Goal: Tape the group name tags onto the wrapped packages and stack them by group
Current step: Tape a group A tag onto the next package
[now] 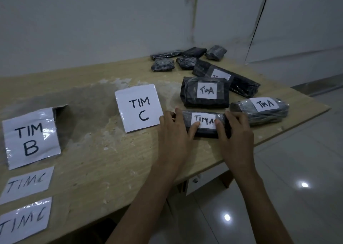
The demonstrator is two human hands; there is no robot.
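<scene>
A black wrapped package [204, 132] lies near the table's right front edge with a white "TIM A" tag [203, 121] on top. My left hand [174, 130] grips its left end, thumb pressing the tag's lower left corner. My right hand [235, 130] grips its right end, thumb at the tag's right edge. Three other tagged "TIM A" packages lie behind: one square [206, 92], one long [239, 84], one at the right [263, 110]. Several untagged black packages [185, 62] sit at the back.
Large signs "TIM C" [139, 107] and "TIM B" [30, 137] lie flat on the wooden table [104, 160]. Two loose "TIM C" tags [27, 184] [24, 219] rest at the front left. The table's right edge drops to a tiled floor [297, 188].
</scene>
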